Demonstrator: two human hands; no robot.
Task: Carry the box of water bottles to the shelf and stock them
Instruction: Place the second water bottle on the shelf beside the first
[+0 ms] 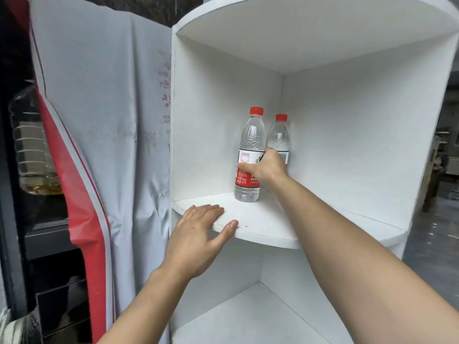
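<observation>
- White panels of a corner shelf unit are filling most of the view, with a grey and red cloth cover hanging just beside its left side.
- Behind that cover, at the far left, a large jug of yellowish liquid is sitting in a dark recess; blur is making its details hard to read.
- On the middle shelf board, the left hand is lying flat near the front left edge, fingers spread and released, thumb hooking over the curved front rim, grasping nothing.
- Further back, towards the rear corner of the same board, the front water bottle is standing upright, red cap on top, red and white label around its middle.
- The right hand is reaching in from the right, fingers curling around that bottle's label.
- The rear water bottle is standing upright just beside the first, tucked into the corner and partly hidden by the hand.
</observation>
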